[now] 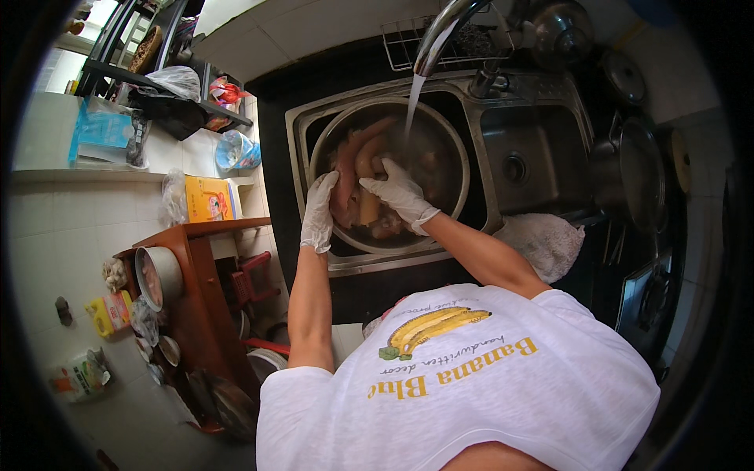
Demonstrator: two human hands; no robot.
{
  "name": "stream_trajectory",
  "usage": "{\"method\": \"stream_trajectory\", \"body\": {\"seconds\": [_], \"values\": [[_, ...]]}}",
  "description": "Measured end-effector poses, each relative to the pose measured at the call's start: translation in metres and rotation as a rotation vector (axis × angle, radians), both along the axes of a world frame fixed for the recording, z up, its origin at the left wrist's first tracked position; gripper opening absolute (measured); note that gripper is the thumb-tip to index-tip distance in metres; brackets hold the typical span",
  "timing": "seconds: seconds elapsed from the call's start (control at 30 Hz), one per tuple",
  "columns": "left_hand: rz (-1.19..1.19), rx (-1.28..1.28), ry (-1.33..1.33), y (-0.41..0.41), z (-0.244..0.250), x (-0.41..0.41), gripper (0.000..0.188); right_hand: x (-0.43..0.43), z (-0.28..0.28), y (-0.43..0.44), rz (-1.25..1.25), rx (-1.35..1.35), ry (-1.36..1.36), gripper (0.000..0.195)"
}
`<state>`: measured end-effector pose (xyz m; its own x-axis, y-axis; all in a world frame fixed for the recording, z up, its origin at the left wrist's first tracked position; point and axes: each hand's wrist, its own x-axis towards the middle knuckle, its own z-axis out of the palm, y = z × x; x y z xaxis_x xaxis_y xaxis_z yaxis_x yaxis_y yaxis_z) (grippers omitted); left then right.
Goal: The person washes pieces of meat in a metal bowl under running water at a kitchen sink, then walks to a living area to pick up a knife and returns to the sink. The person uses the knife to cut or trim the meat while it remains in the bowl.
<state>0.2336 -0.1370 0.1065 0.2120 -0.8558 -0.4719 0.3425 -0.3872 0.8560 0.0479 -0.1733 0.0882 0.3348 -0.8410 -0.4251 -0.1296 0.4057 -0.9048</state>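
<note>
A large round metal basin (463, 171) of water and pieces of raw meat stands in the left bowl of a steel sink. Water runs into it from a curved chrome faucet (431, 50). My left hand (320, 209), in a white disposable glove, holds the near side of a long pinkish piece of raw meat (349, 162) at the basin's left. My right hand (400, 191), gloved too, lies over the middle of the basin with its fingers around a paler long piece (370, 154). Its exact grip is partly hidden. A yellowish piece (369, 209) lies between my hands.
To the right is the sink's second bowl (530, 176) with its drain, and a whitish towel (545, 244) on the near edge. A wire rack (400, 50) stands behind the sink. Pots (642, 171) are at the right; a brown cabinet (206, 282) with a pot is at the left.
</note>
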Motion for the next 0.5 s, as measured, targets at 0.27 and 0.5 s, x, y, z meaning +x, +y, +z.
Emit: {"method": "stream_trajectory", "body": {"seconds": [0.27, 0.5], "values": [[-0.294, 0.109, -0.577, -0.012, 0.020, 0.001, 0.040, -0.002, 0.021, -0.006, 0.189, -0.443, 0.404, 0.037], [-0.597, -0.343, -1.462, -0.088, 0.012, -0.038, 0.062, 0.003, 0.025, 0.001, 0.358, -0.441, 0.430, 0.034]]}}
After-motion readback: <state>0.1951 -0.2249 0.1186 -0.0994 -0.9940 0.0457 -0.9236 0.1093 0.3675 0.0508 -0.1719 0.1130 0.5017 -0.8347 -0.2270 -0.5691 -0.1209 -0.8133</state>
